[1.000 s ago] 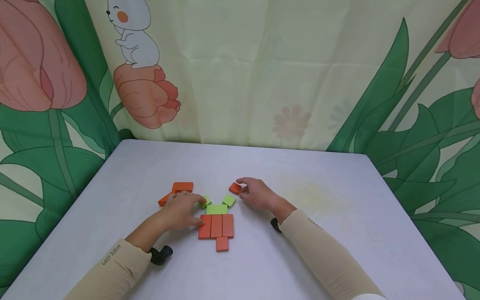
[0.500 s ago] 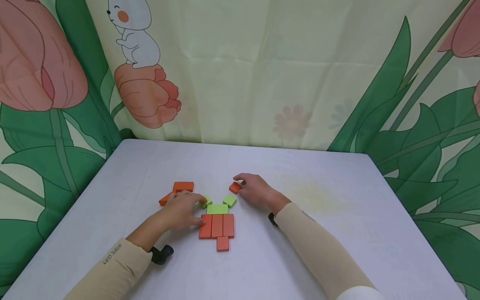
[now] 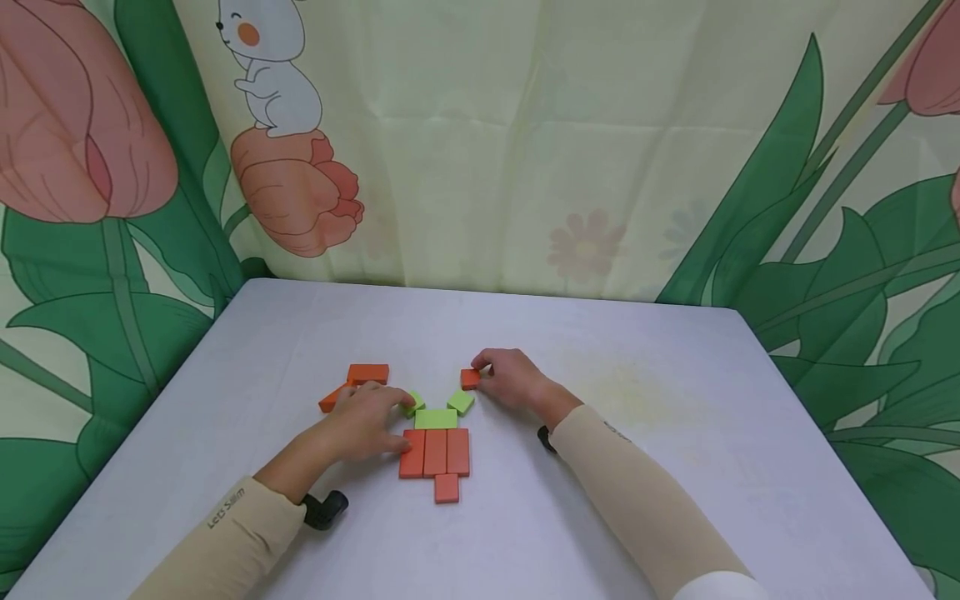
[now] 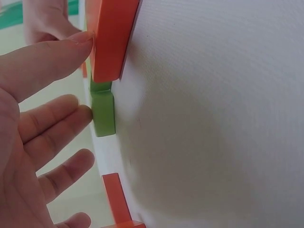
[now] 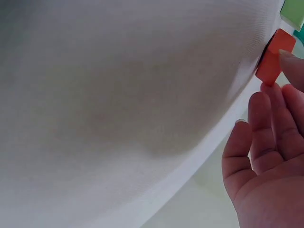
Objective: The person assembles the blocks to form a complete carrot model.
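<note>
Flat wooden blocks form a figure on the table: several upright red blocks (image 3: 436, 452) side by side, a small red square block (image 3: 446, 488) below, a green oblong block (image 3: 436, 419) above, and a tilted green block (image 3: 461, 402) at its upper right. My left hand (image 3: 366, 423) lies along the left side. Its thumb touches a red block (image 4: 111, 42); a fingertip reaches the left green block (image 4: 103, 114). At the upper right, my right hand (image 3: 517, 382) pinches a small orange block (image 3: 469, 379) between thumb and finger, just beyond the tilted green one.
Behind my left hand, an orange oblong block (image 3: 368, 373) and another orange block (image 3: 330, 399), partly hidden by the fingers, lie on the white table (image 3: 637, 517). A printed curtain (image 3: 465, 167) with tulips and a rabbit hangs past the table's far edge.
The small orange block has turned from a slanted position to nearly square. My right hand has shifted slightly around it, while the left hand stays in place.
</note>
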`<control>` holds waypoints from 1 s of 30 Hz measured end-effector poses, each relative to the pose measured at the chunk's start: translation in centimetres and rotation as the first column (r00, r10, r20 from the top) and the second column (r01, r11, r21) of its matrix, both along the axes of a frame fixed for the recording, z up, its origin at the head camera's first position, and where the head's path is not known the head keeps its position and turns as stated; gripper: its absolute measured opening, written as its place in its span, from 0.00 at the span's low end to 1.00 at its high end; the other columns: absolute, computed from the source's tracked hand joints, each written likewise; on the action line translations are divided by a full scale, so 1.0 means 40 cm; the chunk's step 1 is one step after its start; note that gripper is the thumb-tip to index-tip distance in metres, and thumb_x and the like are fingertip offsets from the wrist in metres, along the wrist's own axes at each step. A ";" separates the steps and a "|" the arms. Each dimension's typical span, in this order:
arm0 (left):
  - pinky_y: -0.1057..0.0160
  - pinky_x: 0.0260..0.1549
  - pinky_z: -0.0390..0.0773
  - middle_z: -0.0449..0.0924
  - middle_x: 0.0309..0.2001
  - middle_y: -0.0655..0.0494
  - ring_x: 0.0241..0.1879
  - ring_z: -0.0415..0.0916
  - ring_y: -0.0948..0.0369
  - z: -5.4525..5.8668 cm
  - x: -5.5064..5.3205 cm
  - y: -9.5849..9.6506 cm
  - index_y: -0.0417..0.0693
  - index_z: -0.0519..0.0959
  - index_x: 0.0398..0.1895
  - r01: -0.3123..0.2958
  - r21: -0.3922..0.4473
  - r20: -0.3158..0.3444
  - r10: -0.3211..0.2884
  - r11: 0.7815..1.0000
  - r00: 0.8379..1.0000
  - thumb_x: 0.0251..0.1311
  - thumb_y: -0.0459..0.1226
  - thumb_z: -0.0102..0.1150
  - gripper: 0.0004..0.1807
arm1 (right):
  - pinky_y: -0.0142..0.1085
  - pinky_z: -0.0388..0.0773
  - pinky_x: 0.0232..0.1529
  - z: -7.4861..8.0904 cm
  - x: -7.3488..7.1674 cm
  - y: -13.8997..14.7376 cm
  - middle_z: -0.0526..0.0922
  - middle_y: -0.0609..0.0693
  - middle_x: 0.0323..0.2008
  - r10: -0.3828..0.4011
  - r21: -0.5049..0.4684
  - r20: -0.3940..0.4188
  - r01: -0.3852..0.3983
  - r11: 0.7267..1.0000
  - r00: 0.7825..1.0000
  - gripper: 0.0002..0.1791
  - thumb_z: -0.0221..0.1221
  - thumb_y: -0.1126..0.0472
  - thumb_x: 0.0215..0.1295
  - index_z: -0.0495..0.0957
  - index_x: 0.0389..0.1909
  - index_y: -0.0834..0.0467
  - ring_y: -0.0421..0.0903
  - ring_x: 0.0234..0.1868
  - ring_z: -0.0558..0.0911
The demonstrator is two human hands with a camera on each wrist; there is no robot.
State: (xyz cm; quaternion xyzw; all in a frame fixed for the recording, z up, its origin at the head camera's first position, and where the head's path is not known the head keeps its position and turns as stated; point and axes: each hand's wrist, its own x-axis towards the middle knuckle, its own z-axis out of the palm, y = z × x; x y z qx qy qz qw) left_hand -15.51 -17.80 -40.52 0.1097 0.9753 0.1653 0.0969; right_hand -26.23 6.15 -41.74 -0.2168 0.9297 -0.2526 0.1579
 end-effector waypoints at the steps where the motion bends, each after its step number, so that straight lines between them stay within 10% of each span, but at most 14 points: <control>1: 0.38 0.57 0.62 0.80 0.52 0.58 0.61 0.67 0.49 0.000 0.000 0.000 0.54 0.81 0.55 0.001 -0.004 0.000 -0.001 1.000 1.000 0.49 0.47 0.78 0.28 | 0.39 0.75 0.51 0.001 0.001 0.002 0.81 0.48 0.48 -0.002 0.000 -0.006 0.002 1.000 1.000 0.17 0.61 0.61 0.69 0.79 0.58 0.55 0.47 0.48 0.76; 21: 0.38 0.56 0.63 0.80 0.52 0.57 0.60 0.67 0.49 0.001 -0.007 -0.001 0.55 0.81 0.55 0.013 -0.014 -0.002 -0.013 1.000 1.000 0.49 0.47 0.78 0.28 | 0.42 0.75 0.56 0.064 0.149 -0.006 0.83 0.45 0.49 0.182 -0.110 -0.049 -0.187 0.976 0.982 0.14 0.63 0.59 0.66 0.82 0.52 0.54 0.49 0.56 0.78; 30: 0.39 0.55 0.63 0.80 0.51 0.57 0.60 0.68 0.49 0.003 -0.007 0.001 0.54 0.81 0.55 0.015 -0.009 0.002 -0.015 1.000 1.000 0.48 0.47 0.78 0.29 | 0.31 0.76 0.44 0.050 0.228 -0.028 0.84 0.43 0.40 0.330 -0.091 -0.084 -0.337 0.937 0.940 0.11 0.66 0.61 0.65 0.83 0.48 0.56 0.42 0.42 0.79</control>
